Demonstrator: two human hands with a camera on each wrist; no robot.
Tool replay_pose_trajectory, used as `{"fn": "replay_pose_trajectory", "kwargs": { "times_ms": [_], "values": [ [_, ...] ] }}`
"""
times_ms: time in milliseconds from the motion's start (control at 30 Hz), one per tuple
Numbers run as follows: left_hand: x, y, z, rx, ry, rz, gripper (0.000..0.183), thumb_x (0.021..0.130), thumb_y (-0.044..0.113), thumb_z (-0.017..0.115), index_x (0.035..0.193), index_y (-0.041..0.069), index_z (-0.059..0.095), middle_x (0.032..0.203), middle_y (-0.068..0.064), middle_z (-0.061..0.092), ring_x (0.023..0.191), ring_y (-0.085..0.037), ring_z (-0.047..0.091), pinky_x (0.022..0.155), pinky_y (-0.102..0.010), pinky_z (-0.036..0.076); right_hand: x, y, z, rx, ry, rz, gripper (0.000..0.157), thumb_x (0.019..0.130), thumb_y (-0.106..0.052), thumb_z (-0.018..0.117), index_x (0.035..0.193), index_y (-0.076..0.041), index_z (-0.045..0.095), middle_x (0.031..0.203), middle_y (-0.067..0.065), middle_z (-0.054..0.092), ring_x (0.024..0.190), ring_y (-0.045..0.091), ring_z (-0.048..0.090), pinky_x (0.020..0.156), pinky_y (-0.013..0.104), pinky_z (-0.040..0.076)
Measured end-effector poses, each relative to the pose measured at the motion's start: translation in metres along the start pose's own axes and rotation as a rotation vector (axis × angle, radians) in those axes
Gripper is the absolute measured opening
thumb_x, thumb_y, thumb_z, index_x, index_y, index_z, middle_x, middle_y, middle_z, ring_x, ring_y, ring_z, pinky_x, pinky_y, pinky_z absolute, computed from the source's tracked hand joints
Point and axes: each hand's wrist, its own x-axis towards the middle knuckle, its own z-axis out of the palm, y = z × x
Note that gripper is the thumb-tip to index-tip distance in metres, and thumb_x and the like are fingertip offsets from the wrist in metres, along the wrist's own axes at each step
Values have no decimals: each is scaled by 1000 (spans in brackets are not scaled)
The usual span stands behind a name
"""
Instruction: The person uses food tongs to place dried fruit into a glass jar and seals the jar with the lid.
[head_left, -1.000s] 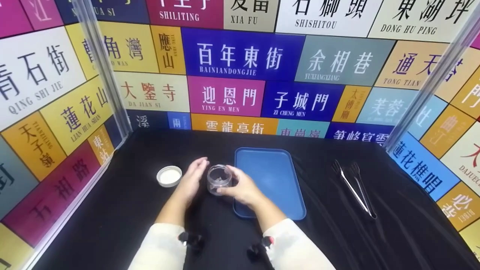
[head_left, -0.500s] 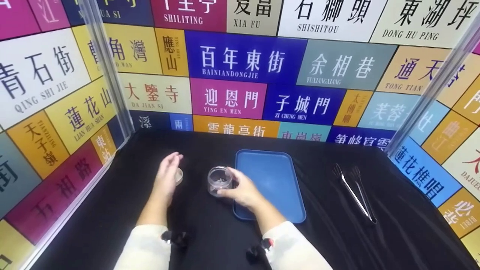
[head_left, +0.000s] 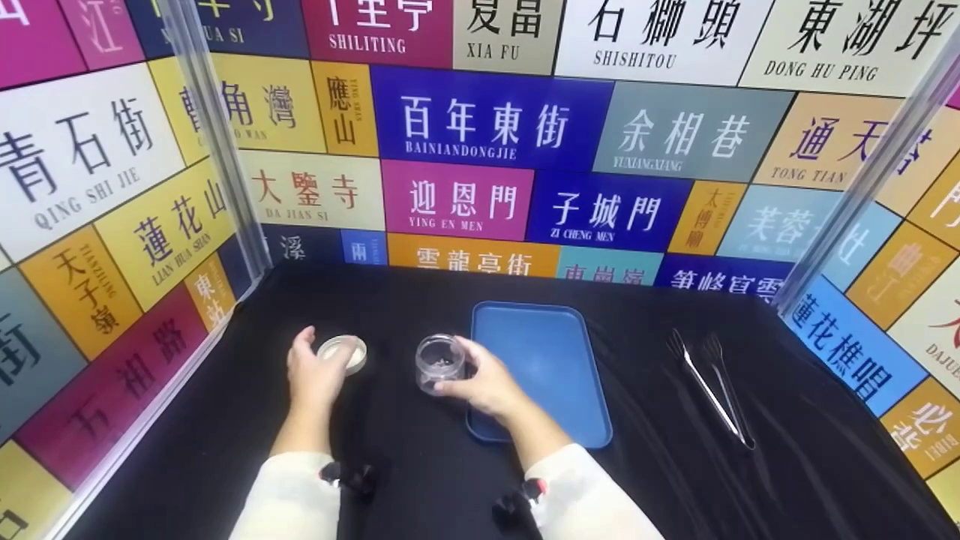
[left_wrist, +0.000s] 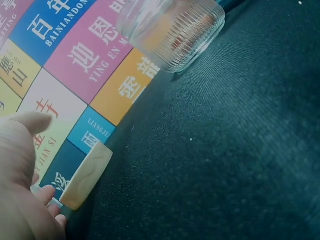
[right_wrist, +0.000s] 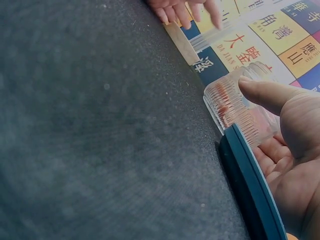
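Observation:
A clear ribbed jar (head_left: pixel 435 367) stands uncovered on the black cloth, just left of the blue tray. My right hand (head_left: pixel 487 382) holds it from the right, thumb in front and fingers behind. Small reddish-brown bits show through its wall (right_wrist: pixel 225 105). To the left, a pale round lid (head_left: pixel 358 363) lies on the cloth. My left hand (head_left: pixel 309 379) is over the lid's left side, fingers spread and thumb above it. In the left wrist view, the thumb stays apart from the lid (left_wrist: pixel 87 176); whether the other fingers touch its far edge is hidden.
The blue tray (head_left: pixel 536 367) lies right of the jar, its near-left edge under the right hand. Metal tongs (head_left: pixel 712 390) lie farther right on the black cloth (head_left: pixel 420 480). Sign-covered panels (head_left: pixel 487 112) enclose the back and both sides.
My left hand has left the jar's side and moved left, passing over the lid and ending at its left side with fingers spread. The right hand keeps its hold on the jar.

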Motion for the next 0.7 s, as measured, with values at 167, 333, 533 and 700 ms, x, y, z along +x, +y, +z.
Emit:
{"fn": "replay_pose_trajectory", "kwargs": {
  "times_ms": [167,333,533,700],
  "values": [
    [0,-3,1,108,-65,18,104,85,37,84,167,8,27,172,-21,34,158,-46,32,131,-58,29,1,1,0,6,3,0,94,80,-14,93,161,-6,46,160,19,56,155,38,46,133,53,31],
    [2,-3,3,243,-125,54,113,83,37,86,168,1,21,172,-28,30,157,-53,27,132,-63,26,0,0,0,11,10,-9,94,80,-14,93,161,-5,45,160,20,56,155,38,47,133,53,30],
    [0,-5,5,381,-149,66,110,85,31,85,168,0,19,172,-31,26,158,-55,22,131,-66,25,-1,-1,0,0,1,-15,95,81,-16,93,161,-5,44,160,20,56,154,39,47,132,54,31],
    [-2,-4,6,400,-157,76,106,85,30,85,167,4,23,170,-29,32,157,-53,26,129,-67,28,-2,-1,0,-47,6,-6,97,79,-20,95,162,-8,45,160,18,56,153,39,48,131,55,32]
  ]
}}
